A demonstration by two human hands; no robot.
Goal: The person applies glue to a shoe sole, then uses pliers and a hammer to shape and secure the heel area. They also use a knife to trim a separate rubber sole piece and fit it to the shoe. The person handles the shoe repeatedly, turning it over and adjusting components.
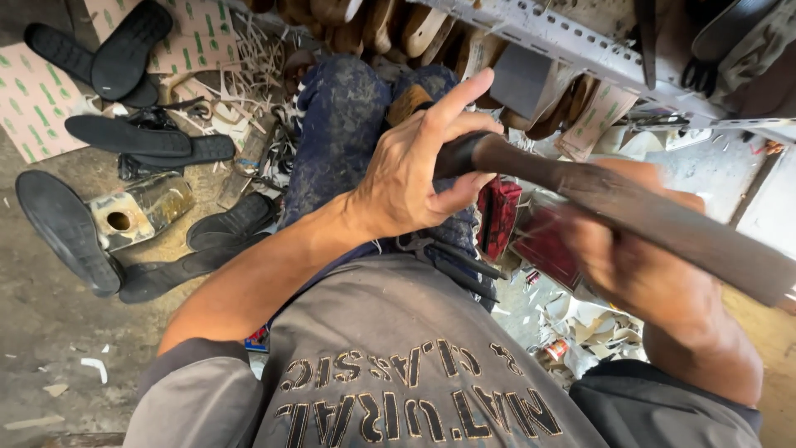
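Gripping one end of a long dark wooden handle (630, 207), the left hand (414, 178) closes its thumb and lower fingers around the shaft while the index finger sticks out straight, pointing up and away from the wood. From that grip the handle runs off to the right and slightly downward, crossing in front of the right hand (638, 265), which sits blurred just behind and beneath the shaft (whether its fingers are clamped on the wood or merely resting against it cannot be told). Directly behind the left hand's grip lie the person's knees in dark blue stained trousers (344, 124). Well off to the left of the grip, black shoe soles (124, 137) lie scattered on the dusty floor beside a small metal can (137, 211). Above the handle's far stretch, a perforated metal shelf rail (572, 41) crosses the scene.
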